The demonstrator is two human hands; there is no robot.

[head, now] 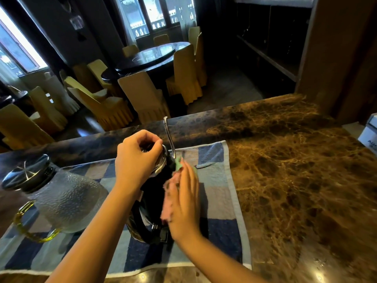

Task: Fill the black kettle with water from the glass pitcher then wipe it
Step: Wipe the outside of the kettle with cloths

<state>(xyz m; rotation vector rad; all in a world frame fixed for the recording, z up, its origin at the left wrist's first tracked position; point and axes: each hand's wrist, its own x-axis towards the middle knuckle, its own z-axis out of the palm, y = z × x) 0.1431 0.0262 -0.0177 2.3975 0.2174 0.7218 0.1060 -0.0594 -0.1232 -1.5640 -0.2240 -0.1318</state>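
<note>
While gripping the kettle (152, 193) by its lid (162, 160) from above with curled left hand (136, 158), pressing a pink cloth (169, 201) flat against its right side with straight-fingered right hand (183, 203). Stands on the towel (220, 193), just right of the pitcher (67, 203).

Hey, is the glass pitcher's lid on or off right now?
On: the dark shiny lid caps the neck of the glass pitcher, left of the black kettle.

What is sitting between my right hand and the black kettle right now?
Only the pink cloth: the right hand presses it flat against the black kettle's side. The left hand grips the lid directly, nothing between.
</note>
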